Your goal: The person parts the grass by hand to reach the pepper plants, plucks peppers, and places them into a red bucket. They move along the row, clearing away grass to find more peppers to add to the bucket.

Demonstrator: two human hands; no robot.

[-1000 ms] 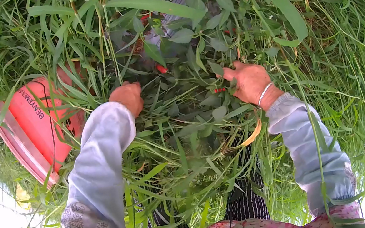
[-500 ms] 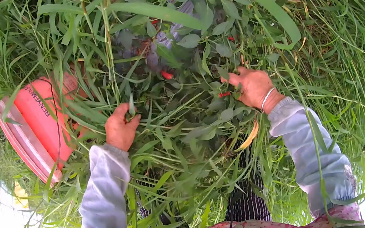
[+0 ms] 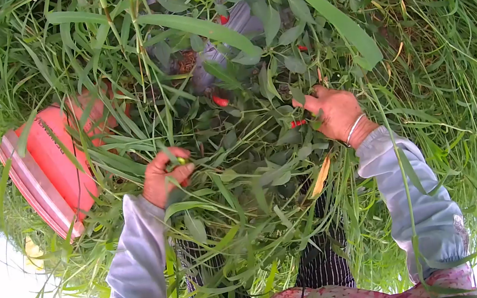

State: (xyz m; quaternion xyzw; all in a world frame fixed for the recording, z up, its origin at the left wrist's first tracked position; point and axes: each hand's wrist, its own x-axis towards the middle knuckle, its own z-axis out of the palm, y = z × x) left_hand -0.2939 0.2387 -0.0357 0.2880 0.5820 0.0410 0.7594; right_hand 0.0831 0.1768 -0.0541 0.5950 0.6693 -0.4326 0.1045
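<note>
My left hand (image 3: 168, 174) is closed in a pinch, with a small bright green piece (image 3: 182, 160) showing between thumb and fingers; the rest of it is hidden. Grass blades and leafy stems surround that hand. On the right, my right hand (image 3: 335, 114) is closed at the leaves of a chili plant (image 3: 295, 64), its thumb and fingertips partly covered by a leaf. Just left of those fingers hangs a red chili pepper (image 3: 298, 123). Another red chili pepper (image 3: 220, 100) shows among the leaves between the hands, farther up.
A red bucket (image 3: 57, 160) lies tilted in the grass at the left, partly covered by blades. Grey plastic sheeting (image 3: 242, 21) shows beneath the plants. Long grass blades (image 3: 327, 17) cross over the foliage. My striped trouser legs (image 3: 322, 255) are below.
My left hand has moved slightly down and right, and a bright green piece now shows in its fingers. My right hand has shifted a little right. The surrounding leaves have moved slightly.
</note>
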